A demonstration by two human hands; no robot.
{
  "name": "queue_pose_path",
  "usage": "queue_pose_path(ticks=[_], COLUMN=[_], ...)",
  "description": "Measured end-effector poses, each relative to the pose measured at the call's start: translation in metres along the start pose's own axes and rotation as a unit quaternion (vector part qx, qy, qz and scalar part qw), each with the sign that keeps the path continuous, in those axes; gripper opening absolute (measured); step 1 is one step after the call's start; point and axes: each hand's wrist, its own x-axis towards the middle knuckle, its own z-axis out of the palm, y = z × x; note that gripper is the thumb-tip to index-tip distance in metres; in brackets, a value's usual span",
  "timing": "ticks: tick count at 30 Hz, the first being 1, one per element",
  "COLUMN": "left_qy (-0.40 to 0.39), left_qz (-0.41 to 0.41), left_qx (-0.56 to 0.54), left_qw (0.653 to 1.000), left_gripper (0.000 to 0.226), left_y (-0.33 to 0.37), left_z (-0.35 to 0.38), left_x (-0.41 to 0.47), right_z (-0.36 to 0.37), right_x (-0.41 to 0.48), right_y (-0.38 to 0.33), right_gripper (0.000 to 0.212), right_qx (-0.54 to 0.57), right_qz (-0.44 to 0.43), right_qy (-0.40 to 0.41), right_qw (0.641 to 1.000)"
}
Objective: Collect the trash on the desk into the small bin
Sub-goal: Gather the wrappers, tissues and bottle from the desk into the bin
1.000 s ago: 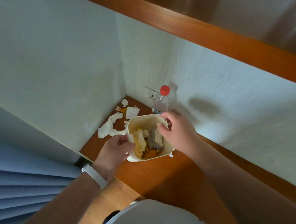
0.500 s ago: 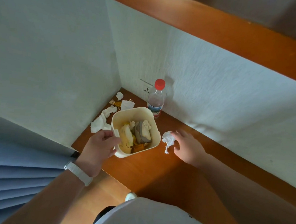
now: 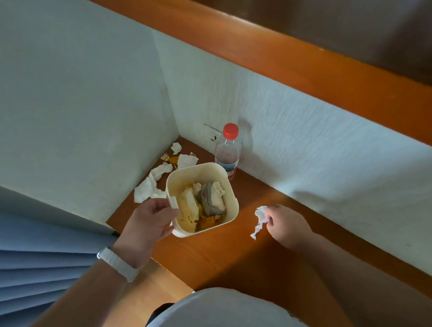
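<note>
Trash is lying in two places — packed inside the small bin and loose on the desk. Left hand is gripping the bin's near rim; white tissue, yellow wrappers and a grey lump are sitting inside, just past its fingers. Right hand, over the bin a second ago, is now pinching one crumpled tissue at its fingertips. Beyond the bin, several tissue scraps and one bottle are standing in the corner.
</note>
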Motion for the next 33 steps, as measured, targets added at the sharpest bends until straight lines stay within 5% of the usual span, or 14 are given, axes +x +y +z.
queue_pose_path(ticks=[5,10,14,24,33], left_qy=[0.001,-0.002,-0.014,-0.051,-0.010], left_qz=[0.008,0.009,0.002,0.008,-0.009], left_qx=[-0.001,-0.011,-0.030,-0.038,-0.042], left_qw=[1.000,1.000,0.999,0.998,0.999], left_gripper=[0.015,0.016,0.017,0.024,0.009], left_y=[0.003,0.008,0.017,0.018,0.010], left_z=[0.003,0.006,0.009,-0.006,-0.028], left_x=[0.000,0.000,0.001,-0.002,-0.005], right_z=[-0.044,-0.093,-0.109,-0.106,-0.136], right_x=[-0.001,-0.011,-0.016,-0.008,0.012], right_y=[-0.020,-0.064,-0.094,-0.134,-0.137], right_gripper=[0.004,0.004,0.001,0.023,0.037], right_qx=[0.099,0.128,0.111,0.080,0.046], right_qz=[-0.003,-0.123,-0.188,-0.176,-0.109], right_qy=[0.144,0.278,0.246,0.199,0.297], right_qw=[0.985,0.944,0.944,0.961,0.948])
